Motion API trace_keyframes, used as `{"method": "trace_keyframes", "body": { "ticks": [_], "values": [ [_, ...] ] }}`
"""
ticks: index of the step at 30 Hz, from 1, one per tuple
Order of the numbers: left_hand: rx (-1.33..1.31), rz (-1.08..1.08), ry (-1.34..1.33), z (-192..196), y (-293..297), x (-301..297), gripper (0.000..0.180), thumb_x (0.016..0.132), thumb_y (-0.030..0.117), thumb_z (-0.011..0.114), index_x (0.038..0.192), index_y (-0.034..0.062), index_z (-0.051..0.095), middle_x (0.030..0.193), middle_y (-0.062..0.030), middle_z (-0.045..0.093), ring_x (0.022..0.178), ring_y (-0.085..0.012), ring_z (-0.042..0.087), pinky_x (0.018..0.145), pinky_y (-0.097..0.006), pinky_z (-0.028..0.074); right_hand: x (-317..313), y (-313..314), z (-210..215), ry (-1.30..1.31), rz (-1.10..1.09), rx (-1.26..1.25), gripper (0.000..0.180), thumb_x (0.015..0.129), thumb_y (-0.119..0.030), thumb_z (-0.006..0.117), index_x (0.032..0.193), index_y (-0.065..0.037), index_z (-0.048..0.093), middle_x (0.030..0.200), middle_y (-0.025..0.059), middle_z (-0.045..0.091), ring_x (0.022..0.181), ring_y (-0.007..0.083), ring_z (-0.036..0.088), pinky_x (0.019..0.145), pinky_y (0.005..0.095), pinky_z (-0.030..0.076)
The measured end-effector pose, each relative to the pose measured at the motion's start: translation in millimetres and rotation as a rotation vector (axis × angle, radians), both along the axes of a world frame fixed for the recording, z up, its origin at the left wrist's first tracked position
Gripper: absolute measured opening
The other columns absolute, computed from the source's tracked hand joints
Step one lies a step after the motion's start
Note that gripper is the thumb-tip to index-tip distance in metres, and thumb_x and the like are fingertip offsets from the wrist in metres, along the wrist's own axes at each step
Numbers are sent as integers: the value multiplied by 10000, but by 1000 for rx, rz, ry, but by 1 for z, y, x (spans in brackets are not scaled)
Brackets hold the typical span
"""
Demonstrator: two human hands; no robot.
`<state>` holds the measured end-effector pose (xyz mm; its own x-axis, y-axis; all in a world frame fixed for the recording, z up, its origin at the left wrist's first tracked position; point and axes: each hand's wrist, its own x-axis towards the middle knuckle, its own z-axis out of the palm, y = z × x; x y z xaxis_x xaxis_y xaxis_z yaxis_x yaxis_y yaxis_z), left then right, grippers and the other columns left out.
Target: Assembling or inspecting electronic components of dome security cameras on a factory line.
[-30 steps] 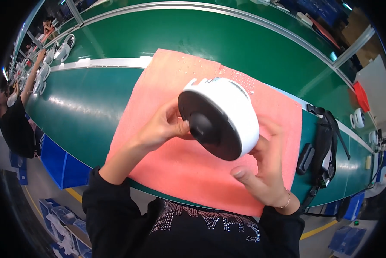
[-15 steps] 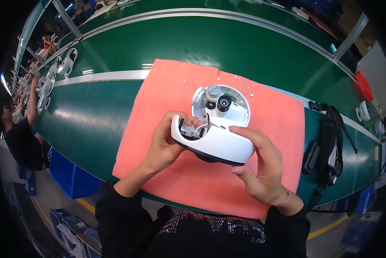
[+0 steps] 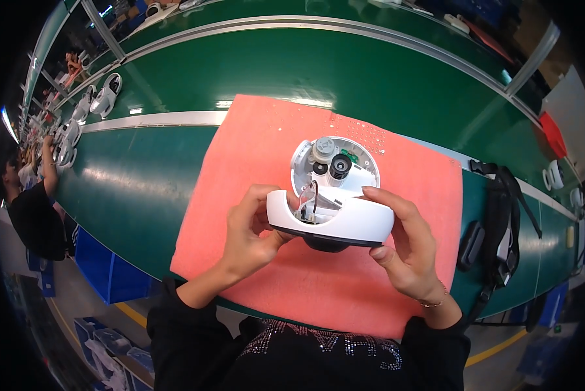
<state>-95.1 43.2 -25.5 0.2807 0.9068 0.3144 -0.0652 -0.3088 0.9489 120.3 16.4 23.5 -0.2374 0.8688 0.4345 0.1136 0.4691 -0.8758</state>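
Our green workbench [image 3: 142, 156] spreads across most of the view, with a pink mat [image 3: 227, 163] lying flat on it in front of us. To the right of the mat lies a black strap [image 3: 504, 215]. Over the mat we hold a white cover [image 3: 364, 225], on the near side of a round white base [image 3: 299, 171] that rests open on the mat, partly hidden by the cover. The cover's black underside faces down and toward us, and a curved notch opens in its white wall. Our left hand [image 3: 245, 231] grips the cover's left end, some fingertips out of sight, and our right hand [image 3: 408, 247] is curled around the right end, fingers on top and thumb at the black edge. A dark oval pad [image 3: 471, 246] lies between mat and strap. In the base we see a gray cylinder [image 3: 324, 150] beside a black tube [image 3: 340, 167]. Thin wires [image 3: 314, 195] show at the notch; we cannot tell where they end. Tiny shiny bits [image 3: 364, 133] are scattered near the mat's far edge.
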Motion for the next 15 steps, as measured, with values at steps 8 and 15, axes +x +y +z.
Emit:
{"method": "trace_keyframes", "body": {
  "ticks": [8, 15],
  "values": [
    [187, 62, 182, 2, -2, -4, 406, 655, 17, 713, 991, 7, 484, 823, -106, 614, 751, -194, 645, 673, -290, 541, 14, -3, -10, -22, 52, -81, 503, 716, -95, 660, 1161, 19, 454, 1113, 148, 540, 936, 229, 551, 808, 330, 446],
    [206, 39, 306, 9, -8, -8, 414, 625, 76, 741, 955, 9, 501, 807, -107, 621, 687, -202, 647, 608, -271, 530, 11, 2, -1, -16, 2, 29, 491, 685, -182, 726, 1075, 12, 500, 1027, 131, 567, 862, 212, 561, 741, 292, 449]
  ]
}}
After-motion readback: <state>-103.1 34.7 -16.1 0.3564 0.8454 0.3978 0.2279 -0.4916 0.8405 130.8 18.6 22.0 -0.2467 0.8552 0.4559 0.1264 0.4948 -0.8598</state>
